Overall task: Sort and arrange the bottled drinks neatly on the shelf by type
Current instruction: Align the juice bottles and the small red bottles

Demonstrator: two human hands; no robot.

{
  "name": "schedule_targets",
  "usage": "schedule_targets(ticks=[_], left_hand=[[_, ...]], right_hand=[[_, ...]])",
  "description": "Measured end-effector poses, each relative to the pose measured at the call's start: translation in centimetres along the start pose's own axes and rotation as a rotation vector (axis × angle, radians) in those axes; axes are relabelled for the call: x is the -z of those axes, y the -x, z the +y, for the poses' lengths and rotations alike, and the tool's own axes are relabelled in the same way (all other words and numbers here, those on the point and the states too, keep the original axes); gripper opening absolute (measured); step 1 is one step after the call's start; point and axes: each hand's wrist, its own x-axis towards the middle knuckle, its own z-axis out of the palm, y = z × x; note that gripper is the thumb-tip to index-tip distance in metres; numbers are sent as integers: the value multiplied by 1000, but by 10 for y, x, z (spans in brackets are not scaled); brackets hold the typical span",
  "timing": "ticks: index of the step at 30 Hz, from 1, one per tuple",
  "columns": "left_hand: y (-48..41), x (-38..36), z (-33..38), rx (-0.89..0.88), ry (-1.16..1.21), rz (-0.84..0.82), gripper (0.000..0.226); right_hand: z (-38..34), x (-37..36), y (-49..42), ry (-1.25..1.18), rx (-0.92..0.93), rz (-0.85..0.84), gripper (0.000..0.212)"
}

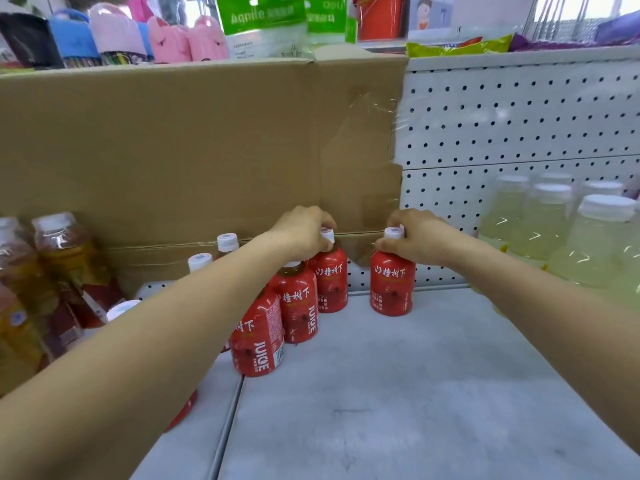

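Two bare forearms (166,327) reach from the near edge over the pale grey metal shelf (415,393). The left hand (304,230) curls its fingers round the white cap of a red-labelled juice bottle (329,285), which stands upright at the back, heading a row of two more red juice bottles (298,306) that runs toward the camera. The right hand (415,237) grips the white cap of a second red-labelled juice bottle (393,285), upright and apart to the right, near the white pegboard back panel (519,116). A brown cardboard sheet (190,150) stands behind the left hand. Amber tea bottles (65,258) crowd the far left, and pale yellow drink bottles (540,223) stand at the right.
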Motion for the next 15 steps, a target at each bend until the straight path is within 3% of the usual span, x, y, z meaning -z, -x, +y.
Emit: schedule_targets(ticks=[5,15], left_hand=[[-3,0,-1,0,13,14,44],[-2,2,-5,27,2,8,44]], right_hand=[[0,-7,-9,-74,70,17,26],[-20,-26,-25,-107,138,28,31]])
